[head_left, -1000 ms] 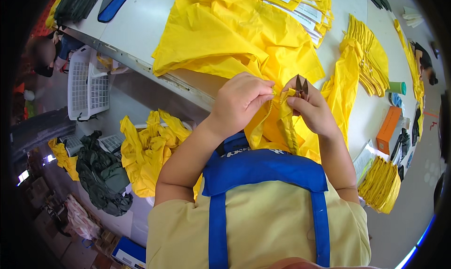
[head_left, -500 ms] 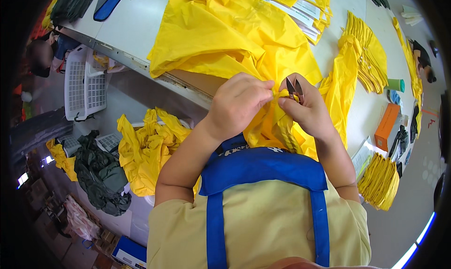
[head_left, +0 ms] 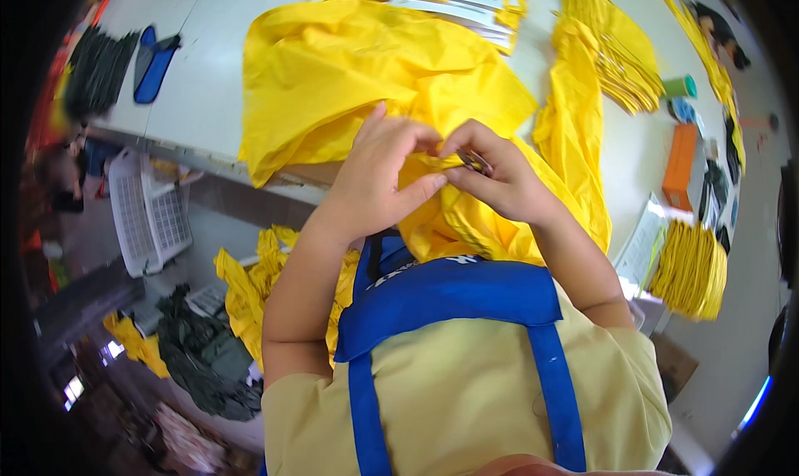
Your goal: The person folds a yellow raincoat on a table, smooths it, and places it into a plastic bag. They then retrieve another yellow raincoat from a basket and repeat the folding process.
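Note:
Yellow fabric (head_left: 333,68), thin and crumpled, spreads over the table edge and hangs into my lap. My right hand (head_left: 503,176) is closed round small dark thread snips (head_left: 476,163), their metal showing between thumb and fingers. Thumb and fingers apart, my left hand (head_left: 370,172) hovers over the fabric just left of the right hand, slightly blurred. Its fingertips come close to those of the right hand. Whether either hand also touches the cloth between them cannot be made out. Below the hands, a folded yellow strip (head_left: 462,218) with a dark line runs toward my blue apron (head_left: 449,301).
Folded yellow pieces (head_left: 612,39) and an orange box (head_left: 681,168) lie right on the white table (head_left: 216,43). A yellow bundle (head_left: 689,268) sits nearer. Dark strips (head_left: 96,72) and a blue pouch (head_left: 154,68) are far left. White baskets (head_left: 150,214) stand below, by dark green fabric (head_left: 204,351).
My left hand has opened from a pinch on the yellow fabric and moved left. The snips have turned from pointing up to lying lower within my right hand. The whole view has shifted.

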Tool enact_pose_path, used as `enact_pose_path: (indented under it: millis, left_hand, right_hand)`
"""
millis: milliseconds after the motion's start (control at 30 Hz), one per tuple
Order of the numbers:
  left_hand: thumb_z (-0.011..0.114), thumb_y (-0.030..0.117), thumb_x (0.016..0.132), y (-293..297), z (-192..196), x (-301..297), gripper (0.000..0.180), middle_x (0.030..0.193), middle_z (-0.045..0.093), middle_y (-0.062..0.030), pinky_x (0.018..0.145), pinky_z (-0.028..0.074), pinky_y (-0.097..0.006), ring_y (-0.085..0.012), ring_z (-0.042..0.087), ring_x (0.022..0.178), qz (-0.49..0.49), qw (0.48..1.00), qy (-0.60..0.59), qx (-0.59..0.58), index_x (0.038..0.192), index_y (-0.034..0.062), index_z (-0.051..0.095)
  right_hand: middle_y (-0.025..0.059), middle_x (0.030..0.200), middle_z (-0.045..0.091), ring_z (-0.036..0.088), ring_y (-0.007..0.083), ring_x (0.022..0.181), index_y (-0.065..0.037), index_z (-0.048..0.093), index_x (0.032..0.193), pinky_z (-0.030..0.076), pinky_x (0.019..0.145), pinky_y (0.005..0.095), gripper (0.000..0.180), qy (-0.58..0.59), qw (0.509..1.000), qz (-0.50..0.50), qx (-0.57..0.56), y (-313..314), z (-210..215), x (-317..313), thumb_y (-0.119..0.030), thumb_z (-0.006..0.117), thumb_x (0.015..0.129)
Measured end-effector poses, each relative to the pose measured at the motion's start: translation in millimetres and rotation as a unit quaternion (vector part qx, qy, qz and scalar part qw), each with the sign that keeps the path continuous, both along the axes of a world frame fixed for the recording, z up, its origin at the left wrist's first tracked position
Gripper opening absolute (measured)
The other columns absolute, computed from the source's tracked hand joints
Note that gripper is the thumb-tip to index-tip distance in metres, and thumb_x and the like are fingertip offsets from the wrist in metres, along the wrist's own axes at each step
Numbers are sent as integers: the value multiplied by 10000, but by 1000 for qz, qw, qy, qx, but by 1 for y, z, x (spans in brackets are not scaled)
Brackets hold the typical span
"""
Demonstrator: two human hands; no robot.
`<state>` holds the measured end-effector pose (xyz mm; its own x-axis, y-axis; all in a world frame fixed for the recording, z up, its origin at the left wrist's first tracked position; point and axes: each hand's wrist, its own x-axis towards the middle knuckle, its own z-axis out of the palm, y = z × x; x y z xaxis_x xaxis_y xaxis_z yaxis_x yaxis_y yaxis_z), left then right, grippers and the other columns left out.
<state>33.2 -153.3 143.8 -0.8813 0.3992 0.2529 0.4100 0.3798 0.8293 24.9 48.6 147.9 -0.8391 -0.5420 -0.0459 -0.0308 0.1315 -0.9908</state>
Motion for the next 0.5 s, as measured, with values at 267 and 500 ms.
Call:
enact_pose_path:
  millis: [267, 500]
  left_hand:
    - [667, 89, 836, -44, -5, -11, 124, 697, 478, 57, 545, 333, -207, -44, 409, 636, 126, 964, -211, 103, 836, -7, 590]
    - [534, 75, 923, -55, 10, -25, 298, 1112, 613, -77, 903, 424, -254, -133, 567, 1009, 100, 911, -326, 232, 1180, -76, 544]
  right_hand:
    - [252, 1152, 589, 584, 365, 1055, 53, 517, 1216, 454, 910, 414, 693, 23, 723, -469, 507, 275, -121, -20, -470, 676, 790]
    - [332, 1311, 428, 447, 394, 1218, 97, 313, 1350, 363, 1023, 426, 886, -21, 666, -450, 595, 377, -182, 21, -501, 650, 791]
